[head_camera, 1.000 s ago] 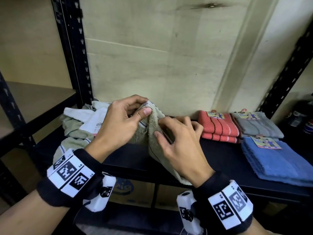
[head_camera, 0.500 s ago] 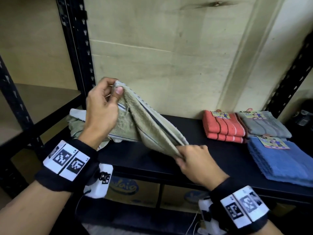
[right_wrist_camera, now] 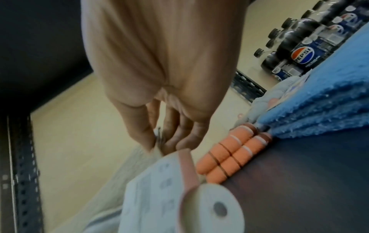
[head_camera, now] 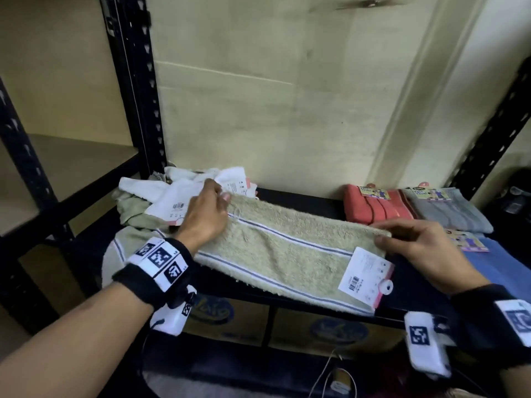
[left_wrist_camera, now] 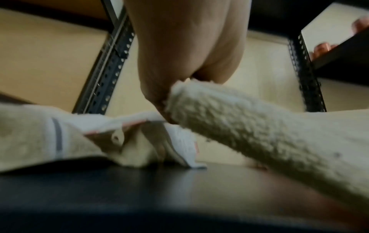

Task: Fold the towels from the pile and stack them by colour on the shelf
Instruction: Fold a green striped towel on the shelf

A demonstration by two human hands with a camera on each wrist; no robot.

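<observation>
A towel (head_camera: 281, 254) lies stretched across the near edge of a shelf (head_camera: 310, 201), held at its left end by the left hand (head_camera: 205, 216) and at its right end by the right hand (head_camera: 416, 242). An unfolded pile (head_camera: 161, 202) sits far left; folded stacks (head_camera: 416, 208) far right.

Green striped towel (head_camera: 283, 255) w/ tag, folded lengthwise, flat on shelf (head_camera: 408, 294)

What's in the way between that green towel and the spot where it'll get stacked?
Nothing visible. Both hands, left hand and right hand, already pinch the green towel, spread on the shelf. No green stack exists yet; bare shelf lies behind it. The red stack, grey stack and blue stack sit to the right, the unfolded pile to the left.
</observation>
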